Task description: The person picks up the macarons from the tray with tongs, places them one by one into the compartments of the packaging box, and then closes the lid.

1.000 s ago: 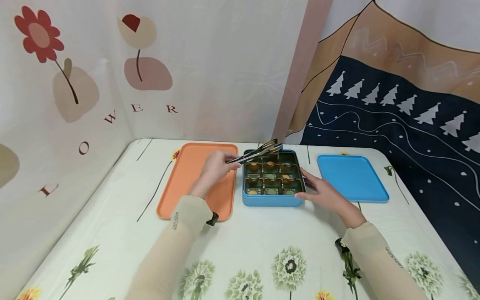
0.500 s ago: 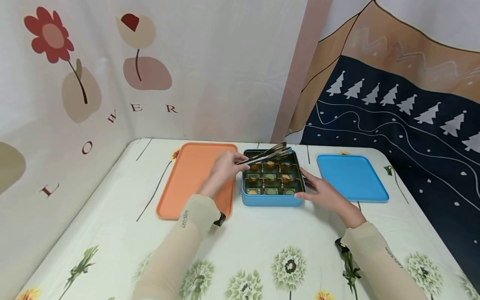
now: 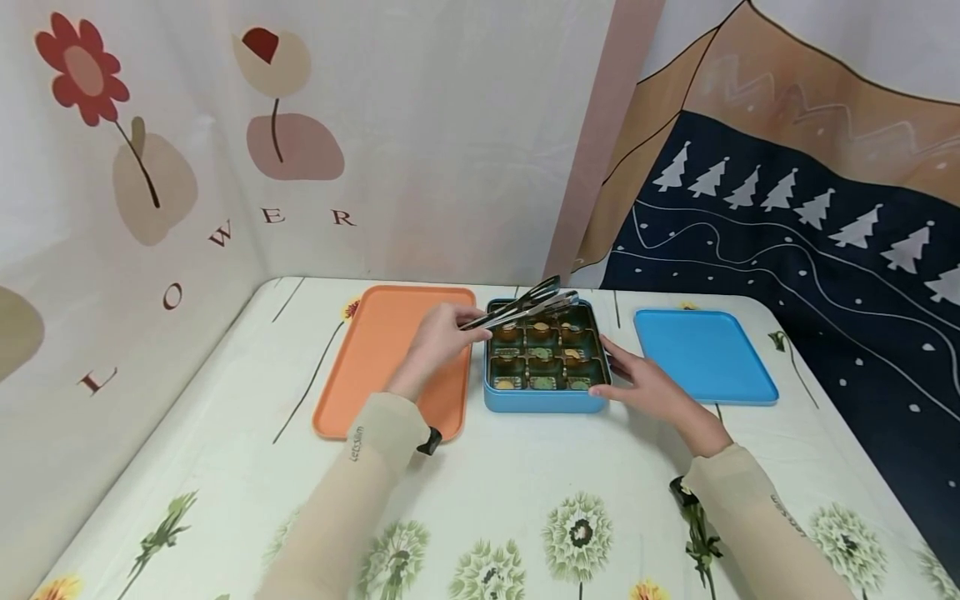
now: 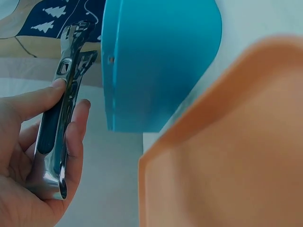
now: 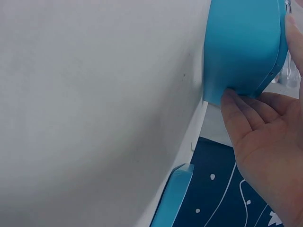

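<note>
My left hand (image 3: 438,337) holds a pair of metal tongs (image 4: 66,94) near their bent end, thumb on one arm and fingers on the other. Their two tips stand apart over the back of a blue box (image 3: 545,402). Dark dividers split the box into several square compartments, with small green and orange-brown pieces or prints at their bottoms. My right hand (image 3: 641,383) rests against the box's right side, its thumb at the front right corner. From the right wrist, its extended fingers (image 5: 236,111) touch the blue wall.
An orange tray (image 3: 367,358) lies left of the box, partly under my left forearm. At right lies a flat blue lid or tray (image 3: 705,358). A flower-print cloth (image 3: 525,467) covers the table, and printed curtains (image 3: 450,150) hang behind.
The tongs swing right over the box, then back slightly left. Their tips now stand wider apart than half a second ago. My right hand and the box stay in place.
</note>
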The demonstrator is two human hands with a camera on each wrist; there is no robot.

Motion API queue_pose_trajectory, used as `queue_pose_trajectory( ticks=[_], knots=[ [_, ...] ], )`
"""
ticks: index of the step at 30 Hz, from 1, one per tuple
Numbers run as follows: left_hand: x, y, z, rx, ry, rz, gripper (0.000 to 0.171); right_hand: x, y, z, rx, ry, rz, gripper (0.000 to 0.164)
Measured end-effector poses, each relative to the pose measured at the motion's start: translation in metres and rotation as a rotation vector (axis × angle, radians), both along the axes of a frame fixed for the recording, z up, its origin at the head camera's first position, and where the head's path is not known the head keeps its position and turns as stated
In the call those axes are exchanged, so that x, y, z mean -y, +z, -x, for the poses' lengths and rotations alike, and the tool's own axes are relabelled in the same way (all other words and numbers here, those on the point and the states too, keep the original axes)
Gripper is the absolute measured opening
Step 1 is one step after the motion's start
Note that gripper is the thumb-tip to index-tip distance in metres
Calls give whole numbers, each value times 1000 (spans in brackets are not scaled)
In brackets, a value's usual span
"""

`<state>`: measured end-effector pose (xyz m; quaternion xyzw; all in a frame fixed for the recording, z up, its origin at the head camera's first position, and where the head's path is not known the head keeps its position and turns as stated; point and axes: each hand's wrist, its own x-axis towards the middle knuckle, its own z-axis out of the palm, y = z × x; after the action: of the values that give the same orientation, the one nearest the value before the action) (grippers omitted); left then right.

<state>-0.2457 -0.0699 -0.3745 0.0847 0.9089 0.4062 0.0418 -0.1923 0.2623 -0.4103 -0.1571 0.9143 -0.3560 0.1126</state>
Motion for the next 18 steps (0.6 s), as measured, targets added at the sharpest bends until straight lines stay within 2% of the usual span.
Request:
queue_pose_trajectory(
  ticks=[7, 18],
  knots=[
    [26, 2, -7, -5, 34, -42, 34, 0, 1, 0, 16, -4, 2, 95],
    [74, 5, -27, -50, 89, -66, 32, -1, -1, 0, 19, 0, 7, 95]
  ],
)
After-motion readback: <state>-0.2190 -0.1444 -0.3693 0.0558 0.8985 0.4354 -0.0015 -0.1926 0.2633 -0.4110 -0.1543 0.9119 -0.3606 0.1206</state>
